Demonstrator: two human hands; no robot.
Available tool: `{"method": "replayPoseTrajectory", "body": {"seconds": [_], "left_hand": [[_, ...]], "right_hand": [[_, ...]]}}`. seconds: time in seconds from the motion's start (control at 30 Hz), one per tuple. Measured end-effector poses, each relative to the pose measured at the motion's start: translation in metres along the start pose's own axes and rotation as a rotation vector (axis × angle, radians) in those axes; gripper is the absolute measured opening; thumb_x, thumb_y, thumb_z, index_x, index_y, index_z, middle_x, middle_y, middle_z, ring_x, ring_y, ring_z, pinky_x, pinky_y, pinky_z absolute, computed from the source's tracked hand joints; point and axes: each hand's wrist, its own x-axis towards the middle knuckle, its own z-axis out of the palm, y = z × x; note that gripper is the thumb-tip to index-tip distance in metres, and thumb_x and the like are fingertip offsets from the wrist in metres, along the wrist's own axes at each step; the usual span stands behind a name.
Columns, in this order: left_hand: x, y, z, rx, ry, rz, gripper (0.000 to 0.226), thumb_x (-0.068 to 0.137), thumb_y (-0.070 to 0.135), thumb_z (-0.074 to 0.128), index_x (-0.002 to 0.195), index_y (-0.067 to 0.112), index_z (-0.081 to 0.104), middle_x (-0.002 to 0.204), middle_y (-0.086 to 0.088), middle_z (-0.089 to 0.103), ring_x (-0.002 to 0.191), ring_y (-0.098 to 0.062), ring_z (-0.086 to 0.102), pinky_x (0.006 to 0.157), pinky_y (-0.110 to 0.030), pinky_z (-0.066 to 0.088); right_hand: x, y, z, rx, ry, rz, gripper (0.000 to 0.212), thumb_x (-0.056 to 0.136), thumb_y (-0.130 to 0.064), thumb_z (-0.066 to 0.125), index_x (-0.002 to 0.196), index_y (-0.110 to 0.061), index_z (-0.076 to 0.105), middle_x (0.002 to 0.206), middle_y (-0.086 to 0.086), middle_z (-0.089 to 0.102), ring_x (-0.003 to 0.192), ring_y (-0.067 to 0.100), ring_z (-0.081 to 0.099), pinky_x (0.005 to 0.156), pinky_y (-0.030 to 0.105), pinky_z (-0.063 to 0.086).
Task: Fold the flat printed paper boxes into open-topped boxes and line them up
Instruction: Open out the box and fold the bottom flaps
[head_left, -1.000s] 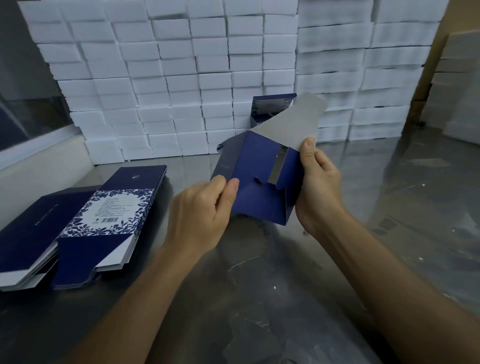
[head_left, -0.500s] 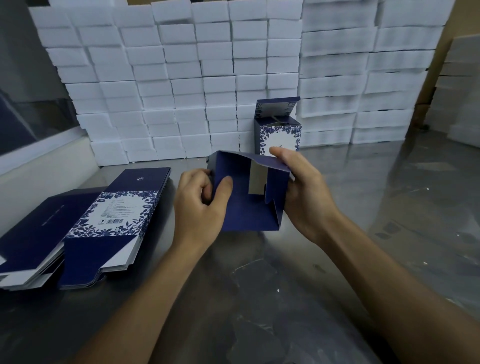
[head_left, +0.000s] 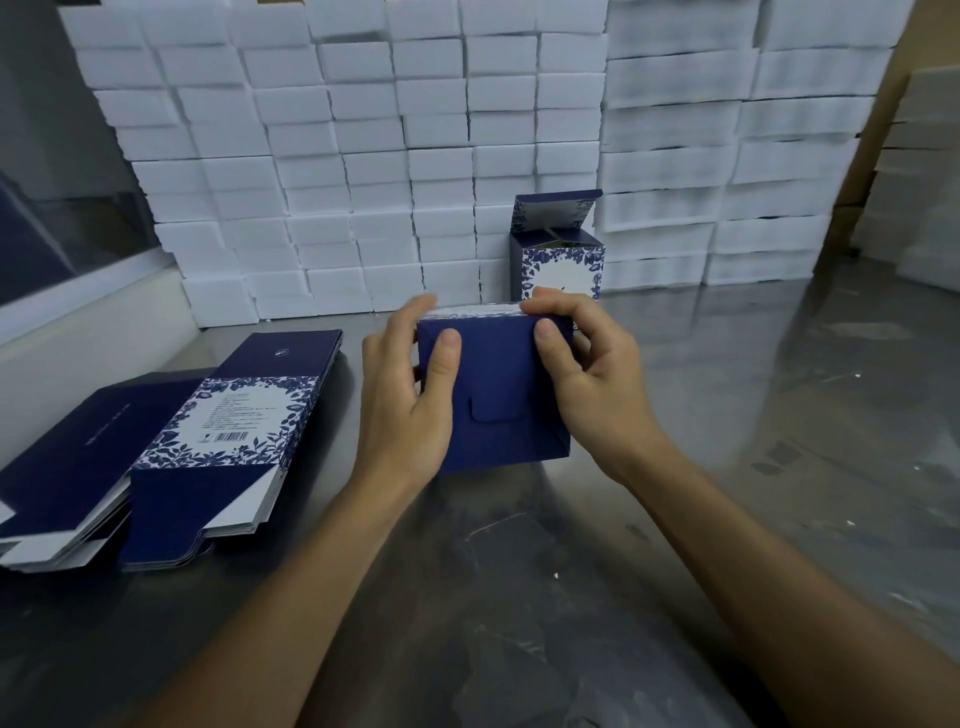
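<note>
Hands (head_left: 405, 410) (head_left: 587, 374) grip box (head_left: 498, 395); flat boxes (head_left: 218, 431) lie left.

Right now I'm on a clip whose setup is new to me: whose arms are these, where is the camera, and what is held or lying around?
No machine here: a person wears the camera on their head, looking down at their own bare hands. The left hand and right hand grip a dark blue paper box, its tucked bottom flap facing the camera. On the metal table, a pile of flat printed boxes lies to the left. One folded box stands behind, lid flap up, against stacked white blocks.
</note>
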Motion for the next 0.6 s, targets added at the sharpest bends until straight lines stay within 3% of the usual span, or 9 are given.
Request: {"method": "replayPoseTrajectory", "body": {"seconds": [0.03,0.1,0.2,0.3,0.47,0.6], "left_hand": [[0.0,0.0,0.0,-0.01,0.01,-0.001,0.024,0.101,0.042,0.05,0.124,0.044,0.051,0.119,0.018,0.046,0.107,0.005,0.053,0.088,-0.013,0.045],[-0.001,0.005,0.002,-0.148,0.012,-0.064,0.017,0.101,0.029,0.055,0.116,0.036,0.06,0.125,0.006,0.052,0.107,-0.012,0.061,0.092,-0.037,0.055],[-0.001,0.011,0.001,-0.286,0.031,-0.105,0.019,0.098,0.014,0.06,0.101,0.03,0.07,0.124,-0.011,0.06,0.102,-0.025,0.067,0.092,-0.058,0.053],[0.0,0.014,0.001,-0.309,0.047,-0.128,0.025,0.094,0.01,0.066,0.093,0.033,0.074,0.121,-0.011,0.063,0.106,-0.029,0.067,0.094,-0.059,0.052],[-0.003,0.016,0.005,-0.26,0.05,-0.075,0.024,0.092,0.004,0.066,0.09,0.028,0.071,0.119,-0.013,0.058,0.095,-0.007,0.066,0.098,-0.049,0.052],[-0.003,0.014,0.006,-0.199,0.086,-0.039,0.029,0.09,0.005,0.068,0.084,0.033,0.068,0.109,-0.005,0.057,0.094,-0.002,0.062,0.096,-0.037,0.052]], "right_hand": [[0.0,-0.001,0.001,-0.029,0.002,-0.01,0.025,0.1,0.0,0.052,0.103,-0.021,0.065,0.12,-0.006,0.061,0.124,0.02,0.057,0.109,0.043,0.043],[-0.002,-0.003,0.002,-0.098,0.015,-0.024,0.024,0.098,-0.002,0.057,0.101,-0.023,0.068,0.129,-0.001,0.057,0.132,0.009,0.048,0.111,0.026,0.038],[-0.006,-0.004,0.005,-0.181,0.002,-0.058,0.022,0.093,-0.01,0.068,0.1,-0.03,0.069,0.141,0.004,0.049,0.134,0.002,0.042,0.102,0.005,0.031],[-0.008,-0.004,0.007,-0.175,-0.014,-0.034,0.024,0.087,-0.017,0.077,0.101,-0.036,0.069,0.143,0.002,0.046,0.132,0.004,0.044,0.099,0.003,0.032],[-0.008,-0.002,0.008,-0.158,0.046,-0.032,0.027,0.083,-0.023,0.08,0.093,-0.045,0.068,0.14,-0.001,0.046,0.129,0.002,0.046,0.1,0.004,0.033],[-0.008,0.0,0.013,-0.159,0.053,-0.037,0.027,0.084,-0.018,0.079,0.085,-0.042,0.067,0.131,0.005,0.048,0.124,-0.003,0.044,0.098,0.006,0.033]]}}
